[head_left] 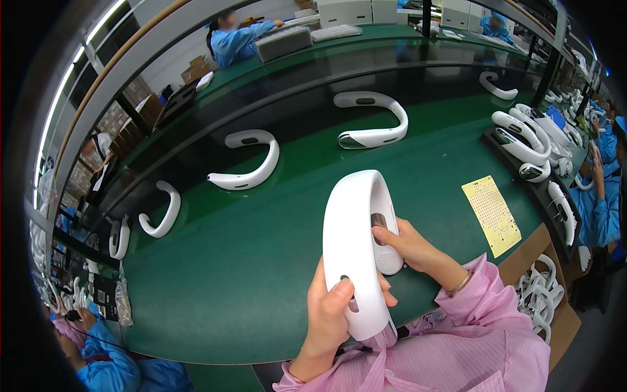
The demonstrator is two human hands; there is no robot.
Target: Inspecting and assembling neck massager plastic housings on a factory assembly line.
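A white, U-shaped neckband device (pixel 351 225) is tilted up in front of me at the table's near edge, held in both hands. My left hand (pixel 328 312) is closed around its lower left arm, with the thumb pressed beside a small dark oval opening. My right hand (pixel 415 248) grips the other arm, its thumb on a dark oval recess in the inner face, above a round dotted grille (pixel 389 261). Part of my left fingers is hidden behind the device.
On the green table (pixel 228 294), similar devices (pixel 261 163) stand in a row along the far side. A yellow printed sheet (pixel 491 215) lies at right, beside a black tray (pixel 522 153) of devices. A cardboard box (pixel 565 323) holds several white parts. Co-workers in blue (pixel 597 196) sit nearby.
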